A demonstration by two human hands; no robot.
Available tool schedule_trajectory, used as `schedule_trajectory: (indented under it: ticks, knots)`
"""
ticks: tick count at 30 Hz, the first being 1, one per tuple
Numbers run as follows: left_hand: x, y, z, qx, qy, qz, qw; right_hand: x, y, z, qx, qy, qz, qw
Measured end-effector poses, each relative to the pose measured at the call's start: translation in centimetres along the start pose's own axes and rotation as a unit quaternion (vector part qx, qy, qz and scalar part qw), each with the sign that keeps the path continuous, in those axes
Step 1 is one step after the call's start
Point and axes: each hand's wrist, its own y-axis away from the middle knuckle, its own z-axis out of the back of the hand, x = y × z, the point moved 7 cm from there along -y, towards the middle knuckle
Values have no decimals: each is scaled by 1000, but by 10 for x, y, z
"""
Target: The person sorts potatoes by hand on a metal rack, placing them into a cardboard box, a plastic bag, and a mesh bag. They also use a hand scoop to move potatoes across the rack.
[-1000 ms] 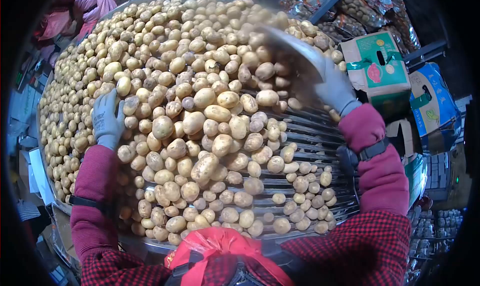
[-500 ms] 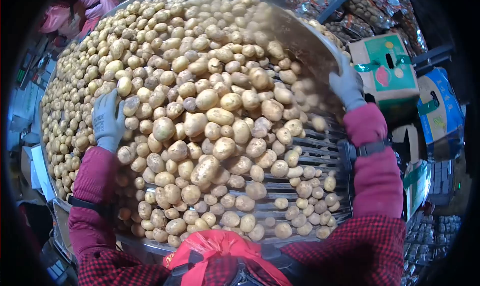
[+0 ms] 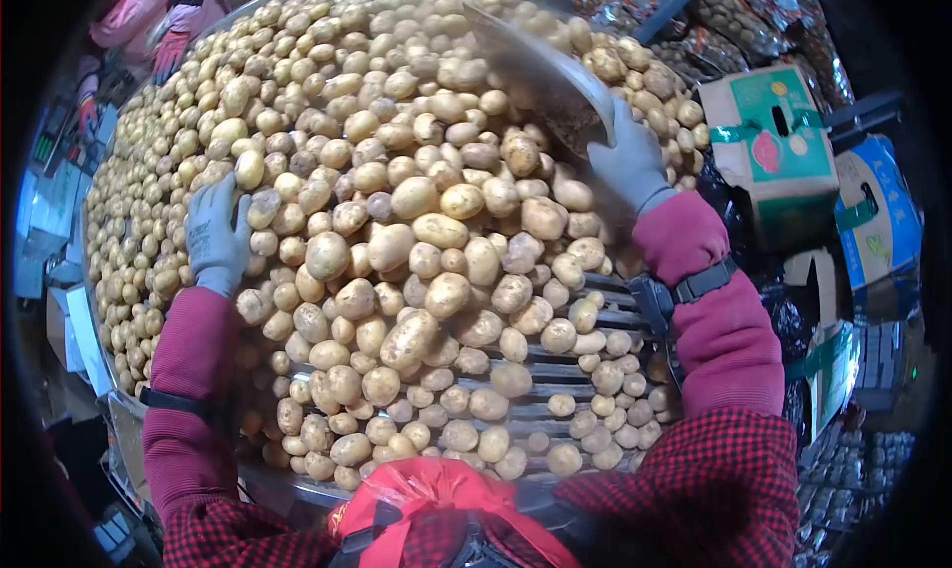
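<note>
Potatoes [image 3: 397, 221] lie heaped over a wide metal table with a slatted grate [image 3: 550, 370] showing at the lower right. My left hand [image 3: 216, 229], in a grey glove, rests on the potatoes at the left, fingers apart and holding nothing. At the upper right my gloved right hand [image 3: 627, 156] grips the edge of a flat board or panel [image 3: 560, 77], blurred by motion, which stands tilted among the potatoes. The fingers on the far side of the panel are partly hidden.
A green and white carton [image 3: 773, 136] and a blue carton [image 3: 878, 211] are on the right. Bags of potatoes [image 3: 739, 17] lie at the upper right. Another person's red-gloved hand [image 3: 171, 54] is at the upper left edge, beside pink clothing.
My right hand and the panel have moved left, and potatoes now show to the right of the panel. My left hand has hardly moved. The other person's hand has come into view.
</note>
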Motion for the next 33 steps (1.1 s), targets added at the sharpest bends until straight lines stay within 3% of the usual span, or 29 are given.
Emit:
schedule_trajectory:
  ticks: [4, 7, 9, 10, 11, 14, 17, 18, 24, 28, 31, 33]
  knots:
    - [1, -1, -3, -2, 5, -10, 1000, -37, 50, 23, 20, -49, 1, 999]
    - [4, -1, -6, 4, -3, -14, 1000, -37, 80, 55, 14, 52, -15, 998]
    - [5, 0, -8, -1, 0, -25, 1000, -73, 76, 72, -96, -27, 58, 993]
    - [2, 1, -6, -2, 4, -33, 999, -97, 65, 83, -137, -5, 5, 991]
    - [2, 2, -5, -3, 6, -37, 999, -130, 51, 91, -123, -78, -86, 986]
    - [5, 4, -5, -2, 2, -34, 999, -157, 20, 138, -108, 125, -127, 978]
    - [-5, 0, 1, -2, 7, -26, 1000, -183, -10, 112, -97, 208, -57, 972]
    - [-7, 0, 3, 2, 10, -24, 1000, -183, -24, 104, -70, 180, -91, 977]
    - [-4, 0, 1, 10, -9, -18, 1000, -115, -66, 68, 19, 201, -42, 979]
    - [2, 2, -2, 6, -4, -8, 1000, -75, -36, 71, 12, 219, -30, 975]
    - [0, 3, -3, -6, -6, -14, 1000, -83, 5, 56, -4, 215, -28, 976]
    - [2, 2, -2, 10, -14, -2, 1000, -82, 34, 56, 60, 210, -57, 974]
